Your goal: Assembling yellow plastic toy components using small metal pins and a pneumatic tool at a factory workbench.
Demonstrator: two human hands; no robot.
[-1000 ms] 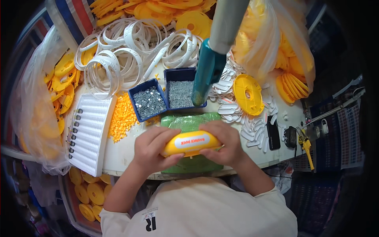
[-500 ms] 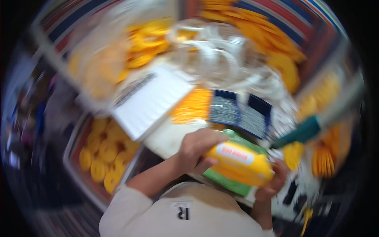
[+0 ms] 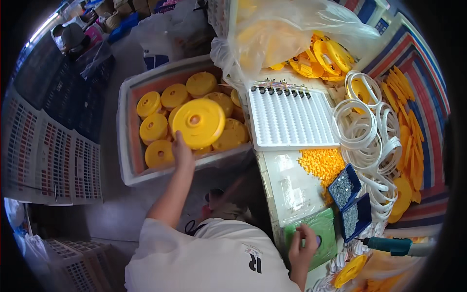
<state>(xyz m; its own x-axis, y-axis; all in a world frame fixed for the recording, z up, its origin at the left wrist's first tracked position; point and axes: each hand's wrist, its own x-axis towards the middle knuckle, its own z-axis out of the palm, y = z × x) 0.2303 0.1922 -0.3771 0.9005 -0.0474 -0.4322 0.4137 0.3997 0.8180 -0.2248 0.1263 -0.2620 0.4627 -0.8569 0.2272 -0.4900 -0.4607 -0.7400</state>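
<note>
Out over the white-rimmed foam box (image 3: 127, 158) at left, my left hand (image 3: 182, 152) is closed on the lower edge of a round yellow plastic housing (image 3: 206, 129) with a raised hub in its middle. Several similar round yellow housings (image 3: 160, 154) lie in that box beneath it. My right hand (image 3: 302, 246) rests at the table's near edge by a green mat (image 3: 323, 233) under clear plastic. Its fingers are loosely bent and apart, with nothing seen in them.
A white ridged tray (image 3: 292, 119) holds a row of small black parts with wires. Beyond it are orange pieces (image 3: 321, 165), two blue bins (image 3: 357, 216) of screws, white ring strips (image 3: 362, 126) and a green electric screwdriver (image 3: 389, 246). Crates (image 3: 44, 155) stand at far left.
The yellow housing, held in both hands above the green mat, has moved left over the foam box in my left hand alone. My right hand has let go. The view has swung left.
</note>
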